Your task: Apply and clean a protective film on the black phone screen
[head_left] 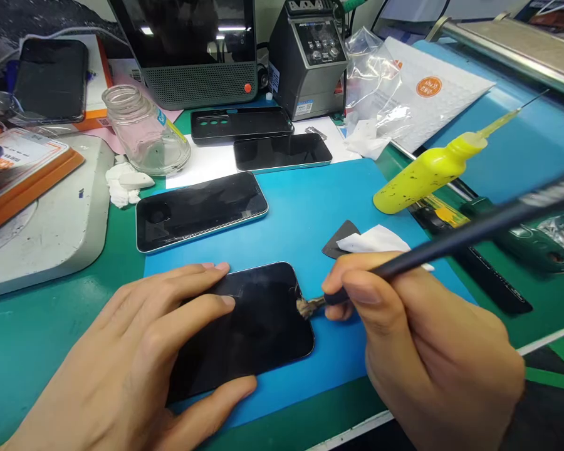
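Observation:
A black-screened smartphone (pixel 258 319) lies flat on the blue mat (pixel 301 207). My left hand (pixel 136 351) grips it at its left part, thumb along the near edge, fingertips at the far edge and on the glass. In my right hand (pixel 423 338) is a small brush (pixel 432 250) with a long dark handle, held like a pen. Its worn, brownish bristles touch the phone's right short edge. Beyond the right hand lie a dark triangular pick (pixel 339 238) and a piece of white tissue (pixel 373 240).
Two more phones (pixel 202 210) (pixel 282 152) and a black phone case (pixel 242 124) lie behind. A glass jar (pixel 143 134) stands left, near a grey control box (pixel 310 62). A yellow needle bottle (pixel 427 169) leans at right beside a green-handled tool (pixel 526 235).

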`<action>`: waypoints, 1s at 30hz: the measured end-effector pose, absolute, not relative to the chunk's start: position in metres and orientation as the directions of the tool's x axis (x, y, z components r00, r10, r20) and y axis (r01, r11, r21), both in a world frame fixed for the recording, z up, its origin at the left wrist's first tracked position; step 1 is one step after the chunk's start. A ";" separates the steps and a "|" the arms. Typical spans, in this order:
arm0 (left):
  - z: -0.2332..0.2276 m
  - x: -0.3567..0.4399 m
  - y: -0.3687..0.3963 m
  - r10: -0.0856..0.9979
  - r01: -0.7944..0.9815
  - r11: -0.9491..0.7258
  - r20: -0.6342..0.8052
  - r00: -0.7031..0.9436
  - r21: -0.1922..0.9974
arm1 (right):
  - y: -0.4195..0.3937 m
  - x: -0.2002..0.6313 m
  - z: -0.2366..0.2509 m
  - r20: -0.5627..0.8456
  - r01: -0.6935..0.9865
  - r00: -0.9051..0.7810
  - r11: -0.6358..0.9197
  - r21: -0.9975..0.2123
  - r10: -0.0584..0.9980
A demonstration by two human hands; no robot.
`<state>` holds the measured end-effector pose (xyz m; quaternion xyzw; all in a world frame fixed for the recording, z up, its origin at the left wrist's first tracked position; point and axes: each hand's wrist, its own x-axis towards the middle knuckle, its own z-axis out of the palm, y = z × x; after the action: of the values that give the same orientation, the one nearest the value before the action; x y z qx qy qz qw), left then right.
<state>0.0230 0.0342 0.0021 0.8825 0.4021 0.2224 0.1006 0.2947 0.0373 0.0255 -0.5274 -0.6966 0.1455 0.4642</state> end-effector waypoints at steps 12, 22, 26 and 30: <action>0.005 0.027 0.036 0.732 0.646 -0.682 0.319 0.603 0.342 | 0.035 0.296 0.023 0.530 0.678 0.029 0.373 -0.634 0.847; 0.009 0.030 0.039 0.722 0.642 -0.692 0.330 0.608 0.331 | 0.035 0.296 0.022 0.546 0.695 0.056 0.360 -0.622 0.836; 0.005 0.028 0.039 0.721 0.641 -0.693 0.339 0.604 0.330 | 0.034 0.294 0.022 0.512 0.677 0.029 0.360 -0.642 0.858; 0.002 0.026 0.037 0.717 0.640 -0.696 0.349 0.603 0.324 | 0.033 0.294 0.021 0.562 0.687 0.044 0.383 -0.617 0.826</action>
<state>0.0257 0.0374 0.0019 0.8915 0.3806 0.2312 0.0832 0.2940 0.0328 0.0211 -0.5503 -0.6874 0.0744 0.4681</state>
